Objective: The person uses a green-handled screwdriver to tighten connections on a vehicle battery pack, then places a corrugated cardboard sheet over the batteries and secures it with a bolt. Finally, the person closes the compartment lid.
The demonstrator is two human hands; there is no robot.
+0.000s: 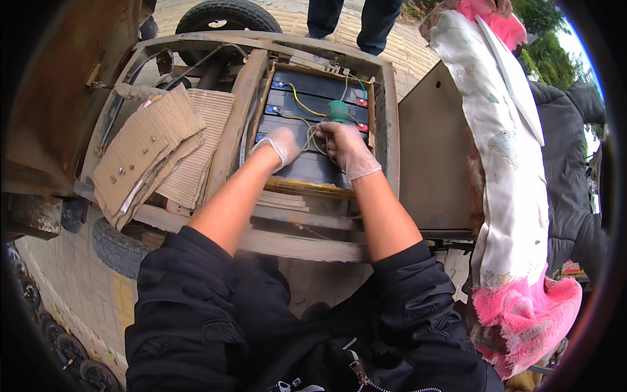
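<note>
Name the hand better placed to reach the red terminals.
Probably the right hand: it is nearer the red terminals, while the left hand lies farther away, beside the blue terminals.

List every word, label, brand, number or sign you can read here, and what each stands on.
No text is legible.
Black batteries: any markings are too small to read.
Red item at far right: too blurred to read.
White cloth: printed pictures, no words visible.
</note>
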